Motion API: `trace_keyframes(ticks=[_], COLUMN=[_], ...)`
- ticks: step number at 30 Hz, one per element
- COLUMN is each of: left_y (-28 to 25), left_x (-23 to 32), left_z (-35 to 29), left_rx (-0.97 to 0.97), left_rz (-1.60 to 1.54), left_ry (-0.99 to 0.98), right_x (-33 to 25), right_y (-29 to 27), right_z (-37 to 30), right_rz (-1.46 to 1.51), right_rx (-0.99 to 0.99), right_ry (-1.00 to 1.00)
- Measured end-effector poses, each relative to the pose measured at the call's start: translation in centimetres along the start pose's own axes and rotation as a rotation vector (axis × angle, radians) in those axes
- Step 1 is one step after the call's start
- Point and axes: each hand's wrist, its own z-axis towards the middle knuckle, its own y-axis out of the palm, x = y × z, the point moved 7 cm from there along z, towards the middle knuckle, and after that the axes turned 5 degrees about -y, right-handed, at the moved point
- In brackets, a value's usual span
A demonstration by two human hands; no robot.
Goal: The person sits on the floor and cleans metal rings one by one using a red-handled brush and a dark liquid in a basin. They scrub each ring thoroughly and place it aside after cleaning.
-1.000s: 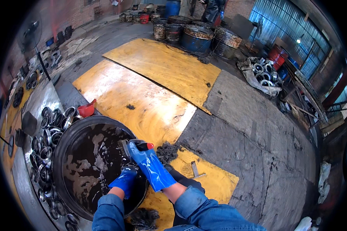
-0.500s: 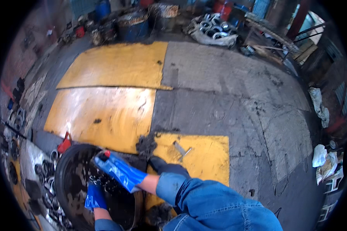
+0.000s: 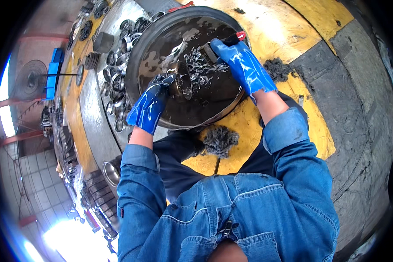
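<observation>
A round black basin (image 3: 143, 41) of dark, oily liquid stands in front of me. My left hand (image 3: 149, 102), in a wet blue rubber glove, is closed on the near left side of a thick, wet metal ring (image 3: 179, 81) held on edge over the liquid. My right hand (image 3: 244, 63), also gloved in blue, is closed round a brush with a red and black handle (image 3: 238, 37). The brush head (image 3: 208, 52) is apart from the ring, beyond it and to its right. Splashes and droplets (image 3: 201, 72) fly between the two.
Many loose metal rings (image 3: 118, 81) lie left of the basin. Dark fibrous clumps lie near it, one (image 3: 220, 140) between my legs and one (image 3: 277, 69) to the right. A red tool handle (image 3: 181, 7) shows behind the rim. Yellow boards (image 3: 266, 37) cover part of the floor.
My view has swung down and left, so the basin is now ahead of me. The left hand has come up from the liquid with the metal ring. The brush stays in my right hand.
</observation>
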Motion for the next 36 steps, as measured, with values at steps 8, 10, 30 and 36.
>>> trace_keyframes(ticks=[8, 10, 30, 36], left_y=[1.8, 2.2, 3.9, 3.8], left_x=[-3.8, -4.0, -3.9, -4.2], left_z=[-1.7, -1.3, -5.2, -5.8], left_rx=[-0.077, -0.122, 0.01, 0.201], left_rz=[-0.163, -0.181, 0.029, 0.59], left_ry=[-0.075, -0.079, 0.112, -0.001], right_x=[-0.1, 1.0, 3.5, 4.3], right_y=[4.5, 5.3, 9.2, 8.1], right_z=[0.5, 1.0, 0.2, 0.6], right_rz=[-0.39, -0.454, -0.554, -0.648], right_rx=[-0.211, -0.149, -0.31, -0.232], right_ry=[-0.054, -0.19, -0.076, -0.132])
